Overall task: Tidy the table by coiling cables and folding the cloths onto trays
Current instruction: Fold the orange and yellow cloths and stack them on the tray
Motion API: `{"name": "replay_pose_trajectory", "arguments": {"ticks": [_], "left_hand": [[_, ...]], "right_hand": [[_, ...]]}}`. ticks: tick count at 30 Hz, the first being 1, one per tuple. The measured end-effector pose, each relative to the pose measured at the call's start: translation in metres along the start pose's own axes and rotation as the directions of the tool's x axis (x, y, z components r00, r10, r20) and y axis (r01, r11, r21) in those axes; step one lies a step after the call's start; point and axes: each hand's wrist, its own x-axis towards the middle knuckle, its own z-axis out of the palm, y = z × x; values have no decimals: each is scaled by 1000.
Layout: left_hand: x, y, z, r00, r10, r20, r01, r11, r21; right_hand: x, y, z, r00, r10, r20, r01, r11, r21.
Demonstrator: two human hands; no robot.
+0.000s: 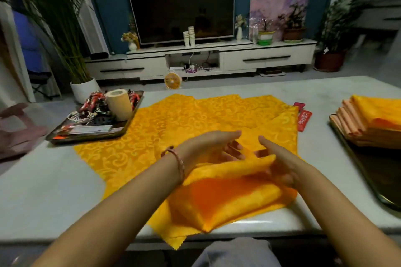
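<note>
Both hands work at the near middle of the table, on a half-folded orange cloth at about 6 o'clock. The left hand lies flat with fingers stretched out, pressing along the top fold, not clenched on anything. The right hand rests edge-on against the fold's right end; its fingers look loose, though whether a fingertip pinches the fabric I cannot tell.

Under this bundle, more yellow patterned cloths lie spread flat toward 12 o'clock, overlapping one another and not yet folded.

At 3 o'clock a dark tray already carries a neat stack of folded cloths, so part of the folding looks done. At 10 o'clock another tray holds bundled cables and a paper roll; the cables seem gathered there, though how tidily is hard to judge.

By my reading, the cable half is mostly finished; what remains is completing this fold, moving it to the right tray, and folding the spread cloths.
</note>
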Motion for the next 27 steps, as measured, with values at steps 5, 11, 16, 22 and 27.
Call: {"name": "replay_pose_trajectory", "arguments": {"ticks": [5,11,16,22,27], "left_hand": [[-17,-33,-8,881,307,-359,-279,951,129],[-96,-100,0,736,550,-394,-245,759,603],[-100,-142,24,596,685,-418,-104,582,806],[-86,-150,45,416,509,-754,-92,848,522],[-83,-152,43,443,335,-832,-92,940,330]], "right_hand": [[3,-3,-16,1000,22,10,-18,959,-284],[0,0,9,977,-211,-8,133,644,-754],[0,3,21,940,-341,-12,264,751,-606],[-15,-5,24,858,-514,-1,438,732,-522],[-18,-6,13,837,-546,24,485,720,-496]]}}
